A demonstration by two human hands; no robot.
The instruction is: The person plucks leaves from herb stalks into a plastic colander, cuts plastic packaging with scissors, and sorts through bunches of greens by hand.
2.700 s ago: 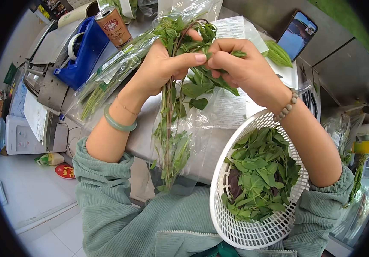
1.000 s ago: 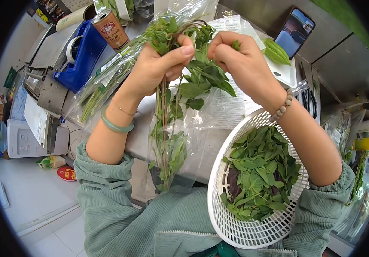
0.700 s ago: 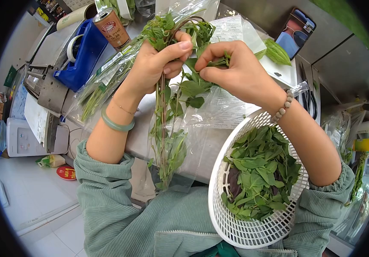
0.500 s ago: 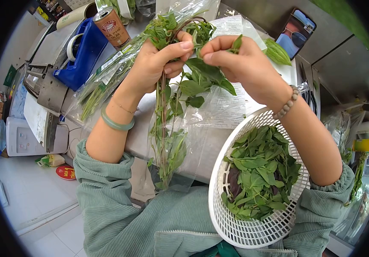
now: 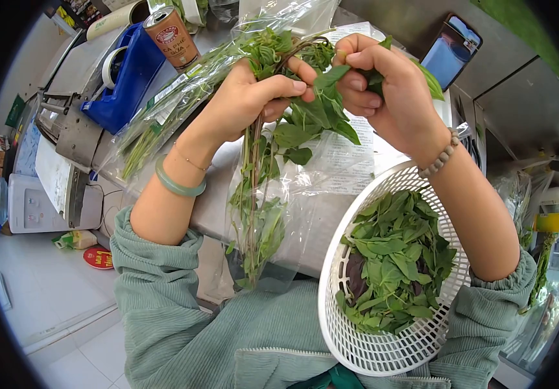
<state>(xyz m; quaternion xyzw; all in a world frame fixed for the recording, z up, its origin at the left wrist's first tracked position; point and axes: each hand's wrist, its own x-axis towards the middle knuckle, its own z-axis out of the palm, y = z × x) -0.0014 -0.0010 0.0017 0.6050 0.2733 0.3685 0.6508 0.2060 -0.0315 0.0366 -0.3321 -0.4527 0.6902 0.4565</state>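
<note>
My left hand (image 5: 253, 97) is closed around a bunch of leafy herb stems (image 5: 251, 168), whose long reddish-brown stalks hang down over a clear plastic bag (image 5: 299, 227). To its right, my right hand (image 5: 390, 81) is pinched on green leaves (image 5: 331, 76), with more leaf showing between the fingers and palm. Below my right forearm, a white perforated basket (image 5: 329, 305) holds a heap of picked green leaves (image 5: 393, 259) with a few dark purple ones. Another bundle of greens in clear plastic (image 5: 156, 133) lies left of my left hand.
A brown can (image 5: 172, 39) stands by a blue tape dispenser (image 5: 120, 84) at the upper left. Printed paper (image 5: 344, 168) lies under the plastic. A phone (image 5: 451, 52) leans at the upper right, near a green gourd (image 5: 434, 84). Metal equipment (image 5: 75, 139) is farther left.
My right hand has moved up and slightly right, turning its palm more into view, with leaves still in its fingers. My left hand has shifted slightly right with the stems.
</note>
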